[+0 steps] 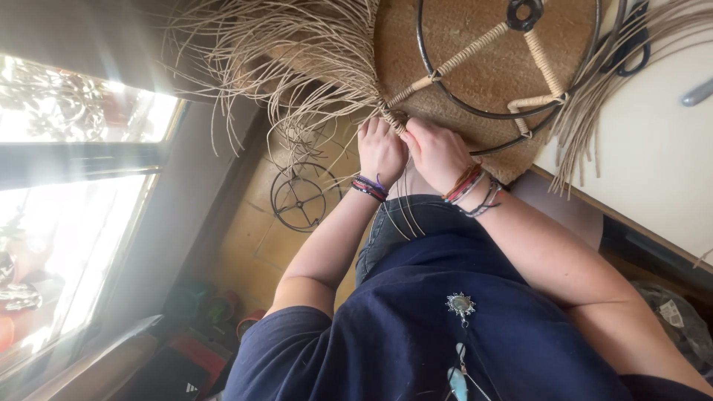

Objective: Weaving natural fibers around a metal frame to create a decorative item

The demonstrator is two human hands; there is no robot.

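Observation:
A black metal ring (427, 65) with cord-wrapped spokes (454, 62) lies on a brown woven mat (475, 30). My left hand (380, 148) and my right hand (438, 152) sit side by side at the ring's near edge. Both pinch tan fibre strands where they are tied onto the rim. A big loose bundle of the same strands (297, 52) fans out to the left of the ring, and thin strands hang down between my wrists. Both wrists wear several coloured bracelets.
The mat rests on a white table (653, 148) with black-handled scissors (631, 48) and more strands (594, 104) at the ring's right. A smaller wire ring (299, 199) lies on the tiled floor below. A bright window (74, 148) and some pots (200, 301) are at the left.

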